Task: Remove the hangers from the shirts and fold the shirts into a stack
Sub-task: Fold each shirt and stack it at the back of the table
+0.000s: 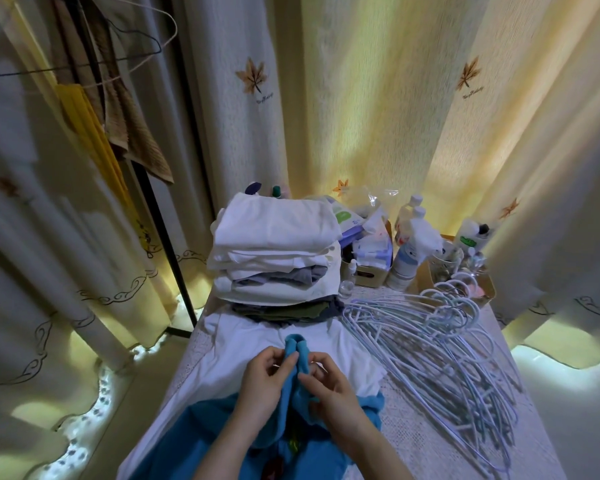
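Observation:
A blue shirt lies at the near end of the table, over a white garment. My left hand and my right hand both pinch a bunched-up fold of the blue fabric and hold it up between them. Behind it rises a tall stack of folded shirts, mostly white with grey and dark green ones lower down. A heap of pale blue hangers is spread over the right side of the table. I see no hanger in the blue shirt.
Bottles, a spray bottle and small boxes crowd the table's far end. A black rack pole stands to the left, with towels and wire hangers on it. Curtains surround the table.

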